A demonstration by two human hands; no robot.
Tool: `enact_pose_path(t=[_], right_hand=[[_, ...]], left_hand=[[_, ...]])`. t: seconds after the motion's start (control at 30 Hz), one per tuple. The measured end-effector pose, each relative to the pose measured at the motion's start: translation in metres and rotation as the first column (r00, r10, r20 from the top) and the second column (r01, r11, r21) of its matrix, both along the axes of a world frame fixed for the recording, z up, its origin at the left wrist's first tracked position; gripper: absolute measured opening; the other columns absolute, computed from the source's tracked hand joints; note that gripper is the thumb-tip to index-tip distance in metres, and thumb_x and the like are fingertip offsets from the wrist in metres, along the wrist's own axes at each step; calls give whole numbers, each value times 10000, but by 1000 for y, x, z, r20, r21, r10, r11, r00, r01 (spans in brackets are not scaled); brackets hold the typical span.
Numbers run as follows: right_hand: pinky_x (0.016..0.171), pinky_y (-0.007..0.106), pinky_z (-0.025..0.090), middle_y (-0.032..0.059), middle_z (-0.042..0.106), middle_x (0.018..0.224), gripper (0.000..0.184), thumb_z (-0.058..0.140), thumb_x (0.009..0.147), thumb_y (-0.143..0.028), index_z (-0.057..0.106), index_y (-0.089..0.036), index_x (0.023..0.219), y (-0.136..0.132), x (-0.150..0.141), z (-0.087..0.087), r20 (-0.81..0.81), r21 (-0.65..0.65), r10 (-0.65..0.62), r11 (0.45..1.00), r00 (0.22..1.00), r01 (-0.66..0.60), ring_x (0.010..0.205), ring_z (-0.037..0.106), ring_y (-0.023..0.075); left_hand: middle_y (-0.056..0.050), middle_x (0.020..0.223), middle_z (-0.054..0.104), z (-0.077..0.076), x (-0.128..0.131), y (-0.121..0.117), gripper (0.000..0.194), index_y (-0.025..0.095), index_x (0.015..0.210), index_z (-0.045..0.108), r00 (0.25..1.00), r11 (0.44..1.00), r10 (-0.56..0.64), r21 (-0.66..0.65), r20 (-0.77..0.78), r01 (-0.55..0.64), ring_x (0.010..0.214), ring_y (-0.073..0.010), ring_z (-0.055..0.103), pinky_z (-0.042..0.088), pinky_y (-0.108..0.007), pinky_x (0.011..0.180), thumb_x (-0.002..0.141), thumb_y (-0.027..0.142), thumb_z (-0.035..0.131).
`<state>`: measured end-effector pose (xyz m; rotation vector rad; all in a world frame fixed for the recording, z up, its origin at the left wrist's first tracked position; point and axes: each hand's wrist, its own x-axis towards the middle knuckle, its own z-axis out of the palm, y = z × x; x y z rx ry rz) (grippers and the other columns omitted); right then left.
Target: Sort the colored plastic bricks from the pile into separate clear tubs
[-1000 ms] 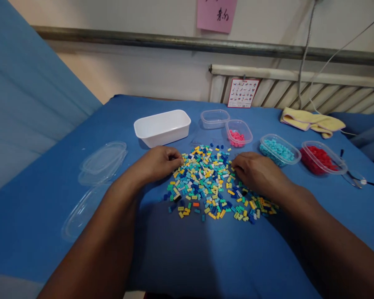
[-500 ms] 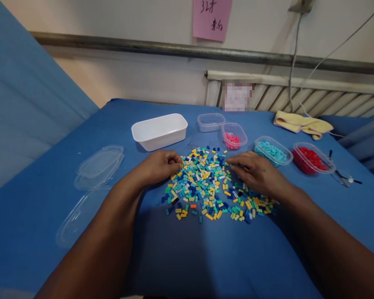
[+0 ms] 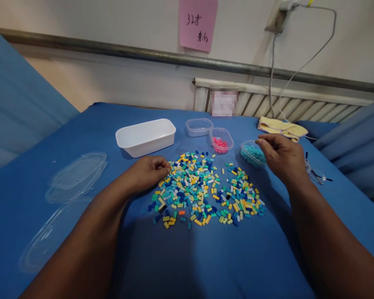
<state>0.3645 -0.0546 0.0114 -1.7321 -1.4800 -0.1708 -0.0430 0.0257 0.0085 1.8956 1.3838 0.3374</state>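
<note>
A spread pile of small toy building bricks, in yellow, blue, teal, green and white, lies on the blue cloth. At its upper left edge rests my left hand, thumb and fingers closed together; whatever is between the tips is too small to make out. My right hand is raised beside and partly over the clear tub of turquoise bricks, its thumb and fingertips pinched. Any piece in that pinch is hidden. The tub of red bricks is out of sight behind the right hand.
Behind the pile stand a white bin, a clear tub and a tub with pink bricks. Clear lids lie at left. A yellow cloth and glasses are at right, near a radiator.
My right hand has lifted from the pile and moved right to the turquoise tub, uncovering bricks on the pile's right side. My left hand stays at the pile's edge. The view has shifted slightly.
</note>
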Motion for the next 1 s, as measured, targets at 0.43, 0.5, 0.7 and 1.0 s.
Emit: enact_pose_path(t=[0.43,0.5,0.7,1.0], right_hand=[[980,497,589,149,838,1156,312,589,1047,-362,829,-197,1160,2,-9,-16,244,-79,152,987,958,-137,1075,775,342],[967,465,599,123,842,1141,265,607,1055,-333,820,-218,1162,-1,-34,-17,200,-149,360,931,911,-334,1058,781,311],[956,389,584,76,832,1120,198,631,1094,-295,798,-247,1188,-6,-89,-30,82,-255,656,741,750,-621,1051,766,244],[908,383,536,87,800,1047,235,562,1116,-291,775,-209,1060,-4,-74,-25,86,-472,670,680,738,-562,998,723,257]], left_hand=[[1,738,651,-5,0,-1,282,194,909,725,999,999,8,-43,38,-7,647,-148,538,407,-271,593,805,454,694],[0,733,651,-5,0,-1,272,197,899,724,999,999,7,-36,39,-5,642,-147,536,405,-268,588,805,451,695],[-10,732,671,-8,0,-1,262,202,893,735,999,1000,13,-25,53,-12,643,-150,537,403,-264,573,818,449,692],[-20,734,682,-10,0,0,267,202,886,735,998,1000,21,-24,58,-19,648,-161,564,423,-273,579,796,451,704]])
